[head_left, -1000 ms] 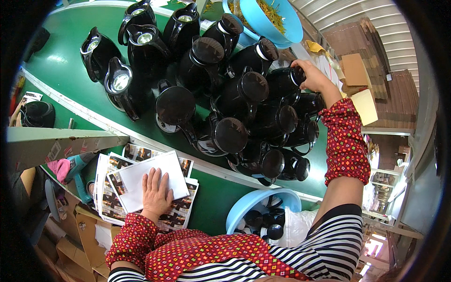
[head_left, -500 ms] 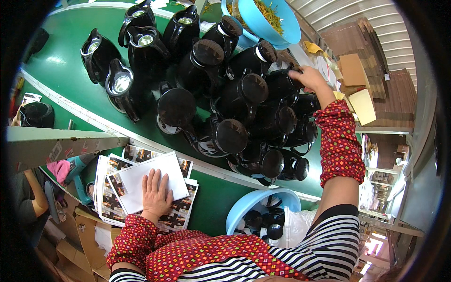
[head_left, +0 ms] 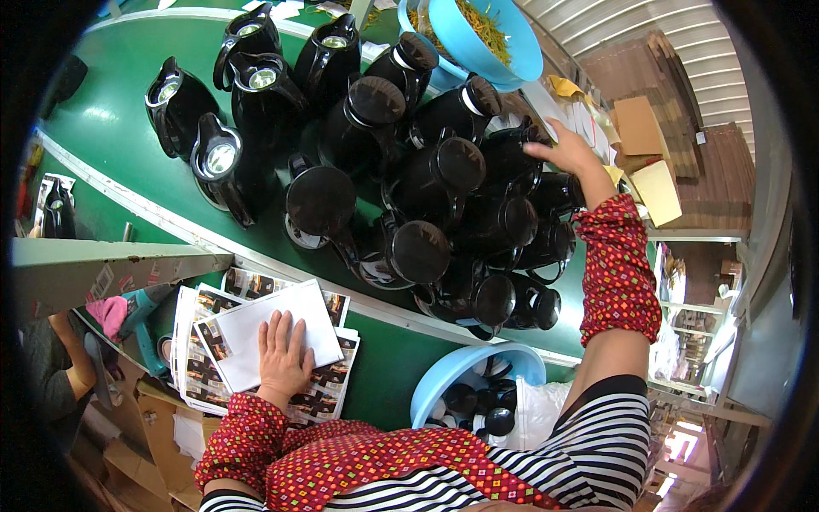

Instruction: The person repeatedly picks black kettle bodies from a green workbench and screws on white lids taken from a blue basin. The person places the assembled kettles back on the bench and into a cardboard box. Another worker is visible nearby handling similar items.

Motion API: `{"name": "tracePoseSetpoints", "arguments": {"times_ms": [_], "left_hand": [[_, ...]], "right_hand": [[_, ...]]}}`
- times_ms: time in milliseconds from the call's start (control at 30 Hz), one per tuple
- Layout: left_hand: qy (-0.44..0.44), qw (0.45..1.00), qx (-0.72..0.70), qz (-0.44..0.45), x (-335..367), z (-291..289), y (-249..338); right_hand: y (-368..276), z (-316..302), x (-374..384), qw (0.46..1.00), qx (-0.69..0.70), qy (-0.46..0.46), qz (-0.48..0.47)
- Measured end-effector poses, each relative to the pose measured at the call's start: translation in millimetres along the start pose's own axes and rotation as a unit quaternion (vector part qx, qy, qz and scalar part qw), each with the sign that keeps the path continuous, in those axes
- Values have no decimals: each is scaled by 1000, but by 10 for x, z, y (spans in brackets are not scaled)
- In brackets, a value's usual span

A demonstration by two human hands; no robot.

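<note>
My left hand [head_left: 286,358] lies flat, fingers spread, on a blank white sheet [head_left: 320,320] atop a pile of printed sheets [head_left: 205,371]. At the right end of a crowd of glossy black vacuum jugs, my right hand [head_left: 570,154] is open, thumb apart from the fingers. It is beside the lid of a black jug [head_left: 512,154]; I cannot tell whether it touches. Several jugs, such as one in the middle [head_left: 444,175], wear round black lids. Toward the left, jugs like this one [head_left: 217,158] have no lid and show silvery mouths.
A green conveyor belt [head_left: 102,183] with a pale rail carries the jugs. Near me sits a blue basin [head_left: 422,388] of black lids. Other blue basins [head_left: 529,55] stand at the far side. Cartons [head_left: 644,128] are stacked right; a metal beam [head_left: 111,264] juts in left.
My right hand has shifted slightly right and its thumb and fingers have parted. My left hand stays put. At the far left, a black jug near another person now shows from a different side.
</note>
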State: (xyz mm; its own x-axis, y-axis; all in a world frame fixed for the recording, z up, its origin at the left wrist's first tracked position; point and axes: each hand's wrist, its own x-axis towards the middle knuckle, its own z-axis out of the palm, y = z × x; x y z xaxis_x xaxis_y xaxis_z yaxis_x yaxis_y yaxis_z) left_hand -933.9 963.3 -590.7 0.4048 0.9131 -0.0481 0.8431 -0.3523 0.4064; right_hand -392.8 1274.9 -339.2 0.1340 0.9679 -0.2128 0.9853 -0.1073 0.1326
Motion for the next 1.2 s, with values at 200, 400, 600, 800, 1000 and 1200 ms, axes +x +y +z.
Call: {"name": "tracePoseSetpoints", "arguments": {"times_ms": [200, 400, 600, 800, 1000, 1200], "left_hand": [[0, 1000, 3, 5, -6, 6, -7], [-2, 1000, 0, 2, -1, -24, 22], [18, 1000, -10, 7, 1, -9, -8], [12, 1000, -28, 2, 34, -65, 34], [21, 999, -32, 2, 10, -32, 13], [6, 1000, -30, -1, 22, -46, 23]], "right_hand": [[151, 95, 99, 997, 47, -43, -43], [-26, 211, 133, 981, -54, -32, 183], [-326, 165, 104, 978, -89, 13, 190], [-734, 51, 495, 988, 104, 116, 9], [-1200, -197, 703, 991, 97, -64, 60], [-940, -156, 675, 982, 83, -17, -168]]}}
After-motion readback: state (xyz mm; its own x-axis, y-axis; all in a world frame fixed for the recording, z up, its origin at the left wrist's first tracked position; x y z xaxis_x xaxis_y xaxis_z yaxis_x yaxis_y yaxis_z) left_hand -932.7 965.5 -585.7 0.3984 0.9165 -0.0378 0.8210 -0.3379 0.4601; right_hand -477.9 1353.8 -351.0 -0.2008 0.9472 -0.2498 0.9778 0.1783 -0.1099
